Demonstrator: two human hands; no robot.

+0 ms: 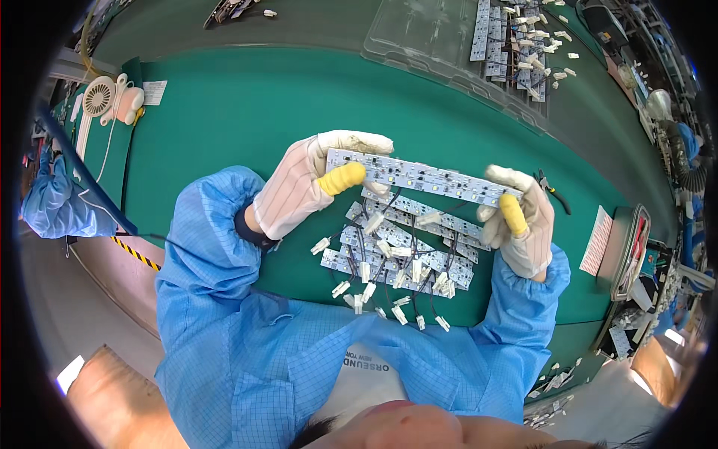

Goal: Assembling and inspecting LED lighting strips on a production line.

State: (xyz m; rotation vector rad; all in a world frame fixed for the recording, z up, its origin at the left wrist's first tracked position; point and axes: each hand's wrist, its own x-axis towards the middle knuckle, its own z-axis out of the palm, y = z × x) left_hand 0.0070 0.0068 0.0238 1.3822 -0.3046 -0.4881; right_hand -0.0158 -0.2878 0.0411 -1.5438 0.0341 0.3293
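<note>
Holding a long narrow LED strip board (pixel 422 178) level between both hands, the person keeps it raised just above the green work mat (pixel 224 112), with its row of small square emitters facing up toward the camera, which looks like a way to see the whole populated face at once. The left hand (pixel 310 187), in a striped white glove with a yellow cot on the thumb, is clamped on the strip's left end: the thumb presses on top and the other fingers wrap behind. The right hand (pixel 520 221), gloved the same way, pinches the right end with its yellow-tipped thumb on the near edge and fingers curled over the far side. Gripping only the ends leaves the middle uncovered and keeps the gloves off most components. Directly below the strip, between the blue-sleeved forearms, lies a pile of similar strip boards (pixel 400 251) with black wires and small white plug connectors (pixel 340 288) spilling toward the person, near enough to reach without leaning. Farther back a clear plastic tray (pixel 426 37) sits beside another batch of wired boards (pixel 516 45). Small cutting pliers (pixel 552 191) lie just beyond the right hand, and a white desk fan (pixel 101 101) stands at the mat's left edge.
</note>
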